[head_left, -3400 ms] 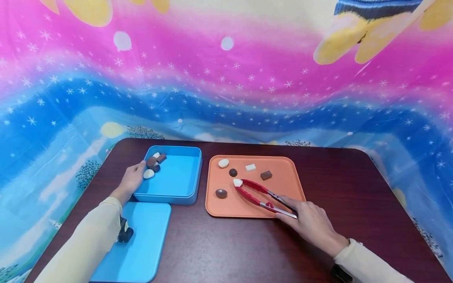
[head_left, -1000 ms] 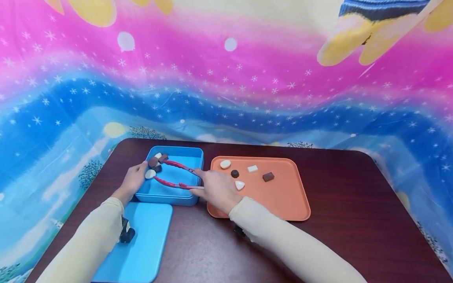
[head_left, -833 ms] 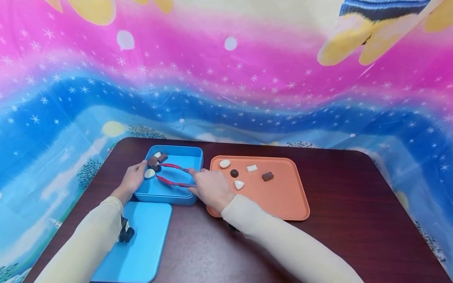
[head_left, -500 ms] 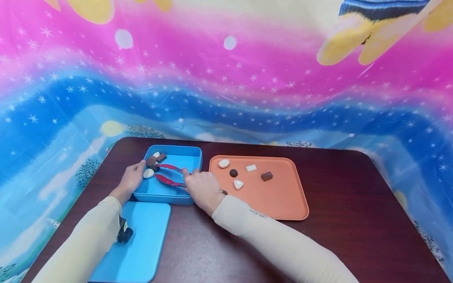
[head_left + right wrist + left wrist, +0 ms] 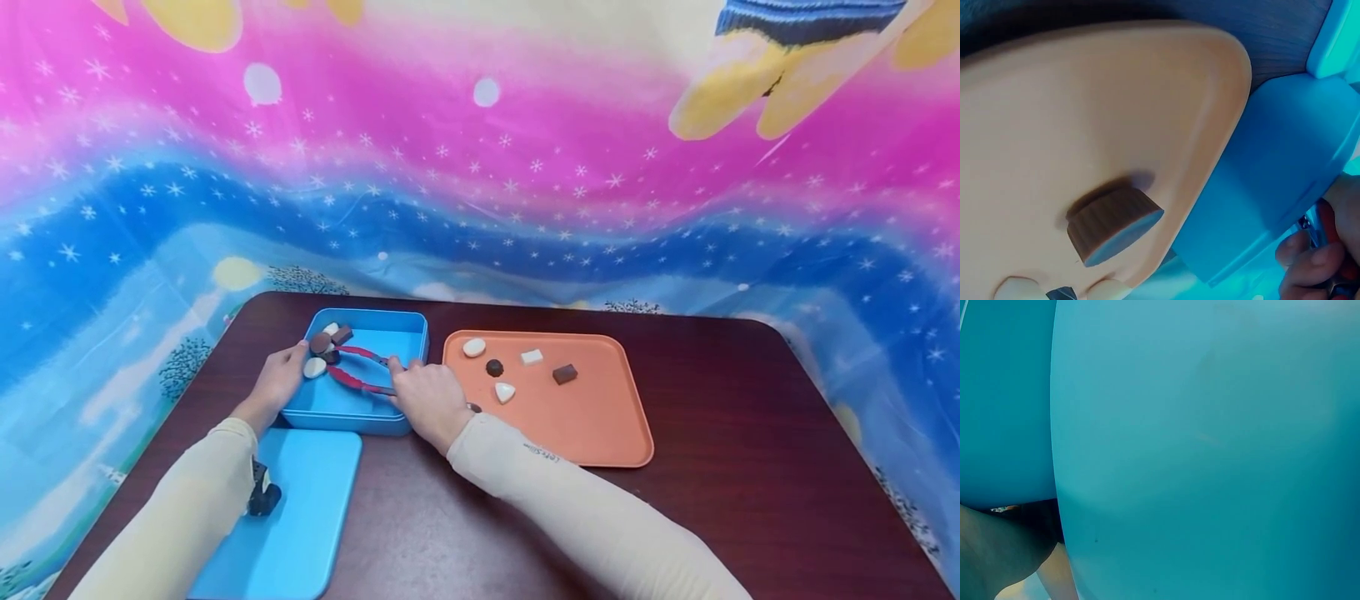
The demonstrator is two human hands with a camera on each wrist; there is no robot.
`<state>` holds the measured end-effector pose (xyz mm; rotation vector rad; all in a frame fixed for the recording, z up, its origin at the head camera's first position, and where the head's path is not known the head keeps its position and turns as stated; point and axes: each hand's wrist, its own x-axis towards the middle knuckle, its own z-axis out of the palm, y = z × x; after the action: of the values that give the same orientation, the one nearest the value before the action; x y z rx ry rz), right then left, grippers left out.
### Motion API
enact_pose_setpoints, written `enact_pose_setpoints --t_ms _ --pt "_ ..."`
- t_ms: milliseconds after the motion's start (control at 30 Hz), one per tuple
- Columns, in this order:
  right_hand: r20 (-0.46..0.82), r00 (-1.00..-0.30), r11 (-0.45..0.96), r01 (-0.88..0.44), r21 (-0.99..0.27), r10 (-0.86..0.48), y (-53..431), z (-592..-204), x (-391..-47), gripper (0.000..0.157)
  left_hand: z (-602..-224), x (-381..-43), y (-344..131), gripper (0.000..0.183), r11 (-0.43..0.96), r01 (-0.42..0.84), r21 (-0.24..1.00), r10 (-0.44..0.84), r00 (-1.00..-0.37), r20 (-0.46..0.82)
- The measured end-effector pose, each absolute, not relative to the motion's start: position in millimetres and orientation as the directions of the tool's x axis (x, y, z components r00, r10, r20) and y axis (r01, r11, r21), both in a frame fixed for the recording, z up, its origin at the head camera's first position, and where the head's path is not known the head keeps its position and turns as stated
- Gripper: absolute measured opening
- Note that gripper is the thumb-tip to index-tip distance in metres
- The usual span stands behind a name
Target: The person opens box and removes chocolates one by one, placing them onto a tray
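- Holding the red tongs (image 5: 349,380) inside the blue box (image 5: 345,422), the right hand (image 5: 431,402) had its grip wrapped round the handles, while the tongs' arms stood well apart.
- Their tips lay just beside the dark piece (image 5: 332,356) and the white oval piece (image 5: 315,367); I couldn't tell whether either was touched.
- The left hand (image 5: 281,379) had its grip on the box's left wall, thumb at the rim, seemingly steadying it.
- To my eye, the step was handling one sweet in that crowded left side; the next move seemed to call for a neat squeeze or a clean lift, leaving the neighbours undisturbed.
- Six more pieces lay on the orange tray (image 5: 592,425), the brown piece (image 5: 475,407) mostly hidden by the right wrist.
- Room was tight at the left wall and open across the box's right half; the blue lid (image 5: 300,517) lay just in front.
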<state>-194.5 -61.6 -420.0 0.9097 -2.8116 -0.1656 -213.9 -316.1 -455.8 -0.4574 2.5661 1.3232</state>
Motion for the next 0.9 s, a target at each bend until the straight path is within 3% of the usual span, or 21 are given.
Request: enact_pose_setpoints --t_ms 367,733,900 --pt "0.126 -0.814 0.823 -0.553 0.131 -0.567 -55.6 -419.8 -194.4 0.059 -455.6 -213.3 -316.5 0.078 0.546 -0.359 0.757 -0.161 -0.932 -0.326" --pt "0.146 -0.838 0.837 -0.54 -0.089 -0.526 -26.9 -405.8 -189.6 0.055 -455.0 -210.4 -316.4 0.08 0.547 -0.361 0.755 -0.152 -0.93 -0.335" --pt "0.198 -0.825 0.822 -0.556 -0.123 -0.529 -13.0 -406.0 -183.6 0.055 -454.6 -208.9 -316.2 0.08 0.548 -0.362 0.754 -0.15 -0.93 -0.337"
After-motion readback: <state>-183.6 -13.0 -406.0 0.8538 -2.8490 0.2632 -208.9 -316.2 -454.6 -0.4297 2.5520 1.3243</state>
